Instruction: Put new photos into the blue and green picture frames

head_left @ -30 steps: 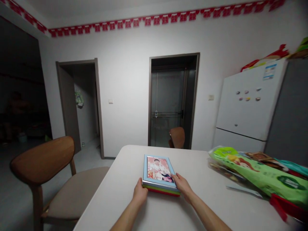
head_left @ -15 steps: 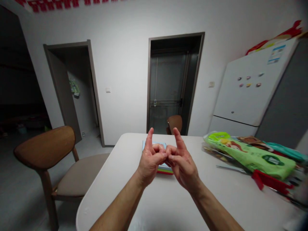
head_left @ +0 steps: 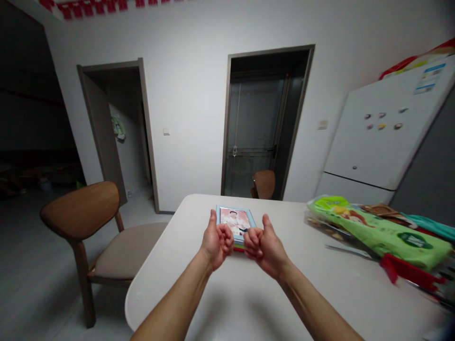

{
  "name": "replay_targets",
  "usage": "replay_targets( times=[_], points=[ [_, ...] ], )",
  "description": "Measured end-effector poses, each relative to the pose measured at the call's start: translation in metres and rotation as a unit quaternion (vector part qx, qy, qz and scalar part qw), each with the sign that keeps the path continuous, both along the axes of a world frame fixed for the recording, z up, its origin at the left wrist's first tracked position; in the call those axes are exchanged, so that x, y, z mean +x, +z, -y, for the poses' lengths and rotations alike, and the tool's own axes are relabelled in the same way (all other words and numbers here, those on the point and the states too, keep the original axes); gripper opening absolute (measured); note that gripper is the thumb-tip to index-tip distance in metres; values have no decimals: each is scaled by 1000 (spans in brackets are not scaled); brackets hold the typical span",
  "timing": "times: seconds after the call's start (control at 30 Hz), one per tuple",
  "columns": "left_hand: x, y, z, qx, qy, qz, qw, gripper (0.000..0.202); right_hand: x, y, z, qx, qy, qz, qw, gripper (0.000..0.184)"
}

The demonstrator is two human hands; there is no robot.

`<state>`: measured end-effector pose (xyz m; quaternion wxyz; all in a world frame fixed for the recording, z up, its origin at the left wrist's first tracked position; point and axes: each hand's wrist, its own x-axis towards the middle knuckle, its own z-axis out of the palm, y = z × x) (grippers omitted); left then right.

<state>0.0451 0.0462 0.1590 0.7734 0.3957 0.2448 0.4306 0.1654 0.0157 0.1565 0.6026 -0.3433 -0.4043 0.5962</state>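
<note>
Two fists, left hand (head_left: 216, 240) and right hand (head_left: 263, 245), curled shut, thumbs up, gripping nothing, raised over table (head_left: 249, 303); photo frame (head_left: 234, 220) flat behind, near edge hidden by knuckles.

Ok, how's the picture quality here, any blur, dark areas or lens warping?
Head view: dim room, left side nearly black; table lit from above, soft arm shadows on it; snack bags blur toward the right edge; wide-angle lens bends the fridge and doorframes; both fists and the framed photo fairly sharp.
</note>
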Motion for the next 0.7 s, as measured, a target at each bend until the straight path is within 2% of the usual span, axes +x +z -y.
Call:
replay_targets(
  times=[0.07, 0.13, 0.2, 0.27, 0.37, 0.43, 0.53, 0.6, 0.67, 0.7],
  points=[
    [1, 3, 2, -8, -27, -18, 999, 64, -5, 3, 1, 13, -16, 122, 992, 59],
    [2, 5, 4, -15, -37, -30, 999, 66, -9, 3, -3, 31, -55, 256, 965, 58],
    [3, 1, 3, -23, -32, -42, 998, 66, -9, -4, -12, 42, -96, 336, 936, 57],
    [4, -12, 1, -36, -15, -61, 997, 66, -5, -16, -25, 54, -138, 393, 907, 52],
    [2, -45, -3, -62, 26, -96, 993, 60, 8, -38, -43, 85, -192, 498, 842, 27],
    [2, -70, -7, -75, 57, -111, 989, 53, 14, -51, -46, 102, -201, 557, 799, 18],
    [3, -98, -10, -73, 104, -107, 986, 45, 15, -64, -37, 130, -181, 621, 752, 19],
    [6, -106, -8, -46, 136, -88, 986, 43, 12, -71, -22, 150, -159, 646, 732, 22],
    [10, -103, -2, -3, 168, -68, 984, 43, 10, -75, -4, 161, -141, 662, 718, 23],
    [12, -99, 4, 19, 182, -63, 981, 43, 10, -76, 5, 162, -137, 658, 722, 23]
  ],
)
